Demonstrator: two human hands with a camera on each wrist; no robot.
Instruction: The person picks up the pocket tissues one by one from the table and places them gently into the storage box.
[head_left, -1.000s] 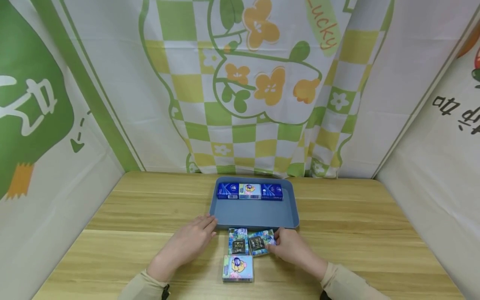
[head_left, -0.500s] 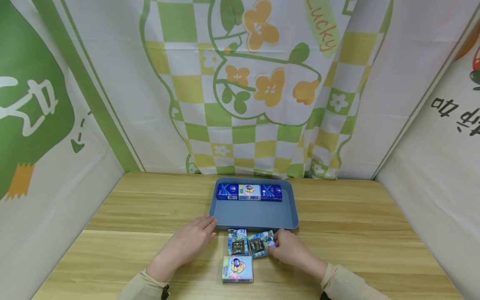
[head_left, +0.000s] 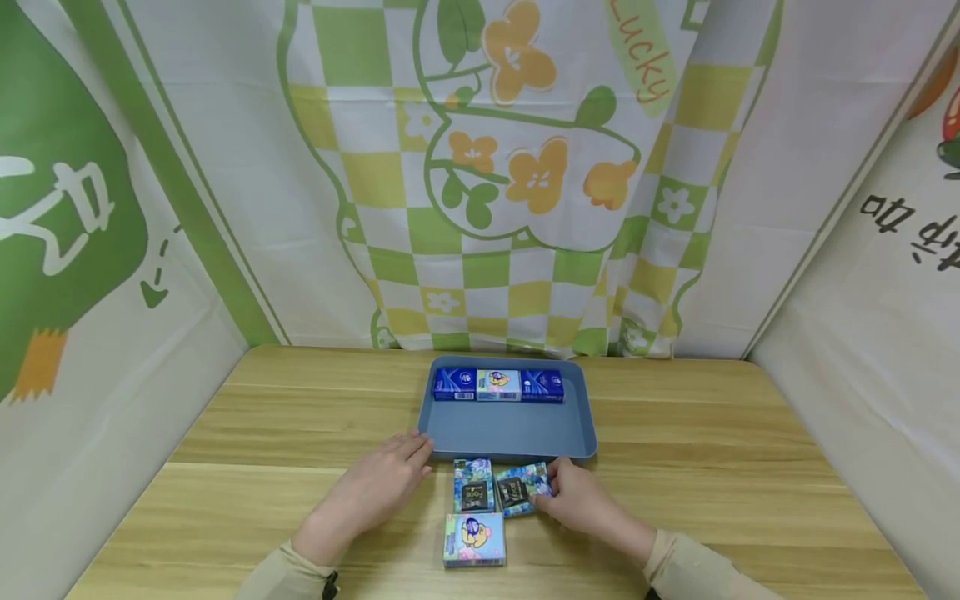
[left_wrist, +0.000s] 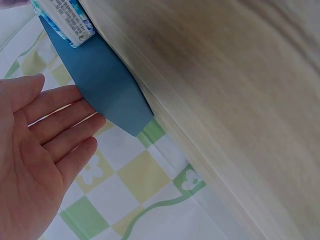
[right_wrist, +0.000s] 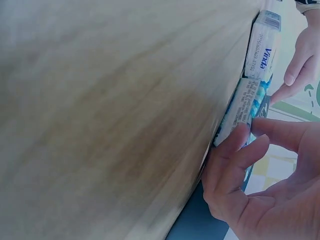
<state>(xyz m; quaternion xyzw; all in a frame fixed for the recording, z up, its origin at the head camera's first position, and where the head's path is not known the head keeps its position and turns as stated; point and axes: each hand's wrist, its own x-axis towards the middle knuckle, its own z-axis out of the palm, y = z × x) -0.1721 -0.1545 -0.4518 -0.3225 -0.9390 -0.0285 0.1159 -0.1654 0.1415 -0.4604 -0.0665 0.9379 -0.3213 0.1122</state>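
My right hand (head_left: 588,497) pinches the right end of a blue floral tissue pack (head_left: 514,490) that lies slightly turned on the table. In the right wrist view, thumb and fingers close on the end of this pack (right_wrist: 241,104). A matching floral tissue pack (head_left: 472,485) lies just left of it, near the tray's front edge. Below that one sits a light blue tissue pack (head_left: 475,540) with a yellow cartoon figure. My left hand (head_left: 386,475) has straight fingers, their tips at the front left corner of the blue-grey tray (head_left: 510,431). The left wrist view shows its palm and extended fingers against the tray wall (left_wrist: 107,80).
Along the tray's back stand two dark blue tissue packs, the left one (head_left: 454,383) and the right one (head_left: 543,385), with a light blue cartoon pack (head_left: 498,384) between them. A wooden table (head_left: 300,408) carries everything. A printed curtain (head_left: 517,275) hangs behind it.
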